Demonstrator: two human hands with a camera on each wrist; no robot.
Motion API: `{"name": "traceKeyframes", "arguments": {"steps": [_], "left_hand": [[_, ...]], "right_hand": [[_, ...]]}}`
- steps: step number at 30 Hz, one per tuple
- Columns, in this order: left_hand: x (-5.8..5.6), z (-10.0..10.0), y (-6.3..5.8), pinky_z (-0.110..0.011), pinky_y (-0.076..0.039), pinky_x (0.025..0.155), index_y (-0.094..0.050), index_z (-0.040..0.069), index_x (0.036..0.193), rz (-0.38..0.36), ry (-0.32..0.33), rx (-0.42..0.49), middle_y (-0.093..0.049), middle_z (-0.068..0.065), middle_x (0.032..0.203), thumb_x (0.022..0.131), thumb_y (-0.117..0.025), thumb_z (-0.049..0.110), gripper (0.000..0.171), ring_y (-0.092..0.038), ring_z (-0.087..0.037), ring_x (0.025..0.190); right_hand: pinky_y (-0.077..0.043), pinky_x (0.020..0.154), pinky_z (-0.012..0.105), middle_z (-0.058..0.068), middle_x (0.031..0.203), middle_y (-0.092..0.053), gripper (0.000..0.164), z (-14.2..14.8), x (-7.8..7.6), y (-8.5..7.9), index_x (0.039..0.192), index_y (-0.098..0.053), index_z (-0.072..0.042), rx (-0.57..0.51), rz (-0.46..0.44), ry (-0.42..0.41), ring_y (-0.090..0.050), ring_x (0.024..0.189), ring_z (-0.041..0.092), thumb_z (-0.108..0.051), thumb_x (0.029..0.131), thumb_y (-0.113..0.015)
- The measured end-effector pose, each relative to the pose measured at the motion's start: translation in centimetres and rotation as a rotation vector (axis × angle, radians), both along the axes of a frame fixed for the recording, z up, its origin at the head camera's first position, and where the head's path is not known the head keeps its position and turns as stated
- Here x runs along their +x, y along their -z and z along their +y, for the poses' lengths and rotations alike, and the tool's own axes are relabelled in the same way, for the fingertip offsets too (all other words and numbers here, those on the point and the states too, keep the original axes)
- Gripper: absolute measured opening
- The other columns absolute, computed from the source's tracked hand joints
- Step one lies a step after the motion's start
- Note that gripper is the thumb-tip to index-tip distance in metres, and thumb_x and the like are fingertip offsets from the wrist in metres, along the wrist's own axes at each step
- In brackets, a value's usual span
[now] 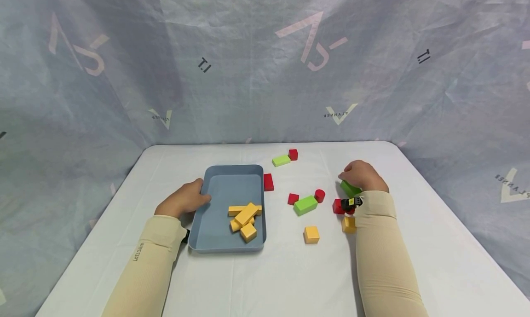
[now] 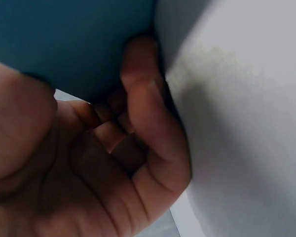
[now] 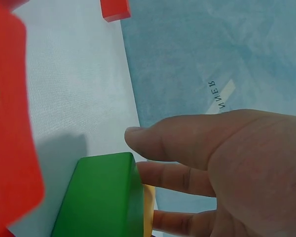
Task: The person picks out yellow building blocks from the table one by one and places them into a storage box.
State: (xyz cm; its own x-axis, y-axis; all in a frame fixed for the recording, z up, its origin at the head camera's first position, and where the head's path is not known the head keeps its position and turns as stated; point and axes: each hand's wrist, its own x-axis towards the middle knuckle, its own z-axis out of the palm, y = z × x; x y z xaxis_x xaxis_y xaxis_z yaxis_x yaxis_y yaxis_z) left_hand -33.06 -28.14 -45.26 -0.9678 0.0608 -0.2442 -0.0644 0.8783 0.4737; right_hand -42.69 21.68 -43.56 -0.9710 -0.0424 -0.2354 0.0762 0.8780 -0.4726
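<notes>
A blue-grey tray [image 1: 221, 188] stands left of the table's middle. My left hand [image 1: 184, 198] grips its left wall, thumb over the rim, while the fingers curl low against the outside, as the left wrist view shows. Inside the tray lie several yellow blocks [image 1: 246, 214]. At the right, my right hand [image 1: 364, 175] reaches down beside a dark green block [image 1: 350, 188]. In the right wrist view its thumb is extended above that block, and its fingers reach behind, right at a yellow piece [image 3: 148, 207] mostly hidden by the green one.
Near my right wrist are a red block [image 1: 337, 206] and a yellow cube [image 1: 348, 225]. Another yellow cube [image 1: 311, 234], a light green block [image 1: 305, 205] and a red cylinder [image 1: 319, 196] lie between tray and right arm. A red block [image 1: 268, 182] sits against the tray's right side.
</notes>
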Motion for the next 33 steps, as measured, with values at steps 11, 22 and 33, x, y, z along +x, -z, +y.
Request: {"name": "traceKeyframes", "arguments": {"steps": [11,22,33], "left_hand": [[-0.05,-0.03,0.09,-0.056,-0.04,0.094,-0.022,-0.009,0.142,-0.003,-0.002,-0.003,-0.039,-0.03,0.137,0.094,-0.054,0.026,0.067,-0.044,-0.036,0.117],[-0.14,-0.01,0.16,-0.057,-0.039,0.095,-0.021,-0.008,0.143,-0.005,-0.004,-0.018,-0.037,-0.03,0.138,0.094,-0.053,0.026,0.068,-0.04,-0.039,0.12],[-0.13,-0.02,0.1,-0.055,-0.043,0.09,-0.023,-0.008,0.142,-0.005,-0.002,-0.022,-0.041,-0.03,0.135,0.094,-0.053,0.027,0.066,-0.048,-0.034,0.111]], "right_hand": [[-0.049,0.075,0.047,0.018,0.112,-0.057,0.041,0.03,-0.1,0.14,0.118,-0.058,0.0,-0.001,-0.015,0.006,-0.051,0.092,0.03,-0.032,0.092,-0.058],[-0.048,0.076,0.046,0.019,0.112,-0.057,0.036,0.12,-0.11,0.23,0.116,-0.059,-0.001,-0.019,0.044,0.01,-0.051,0.092,0.031,-0.027,0.092,-0.058],[-0.048,0.074,0.046,0.018,0.108,-0.058,0.032,0.21,-0.29,0.42,0.11,-0.061,-0.002,-0.039,0.068,0.038,-0.051,0.09,0.032,-0.028,0.091,-0.059]]}}
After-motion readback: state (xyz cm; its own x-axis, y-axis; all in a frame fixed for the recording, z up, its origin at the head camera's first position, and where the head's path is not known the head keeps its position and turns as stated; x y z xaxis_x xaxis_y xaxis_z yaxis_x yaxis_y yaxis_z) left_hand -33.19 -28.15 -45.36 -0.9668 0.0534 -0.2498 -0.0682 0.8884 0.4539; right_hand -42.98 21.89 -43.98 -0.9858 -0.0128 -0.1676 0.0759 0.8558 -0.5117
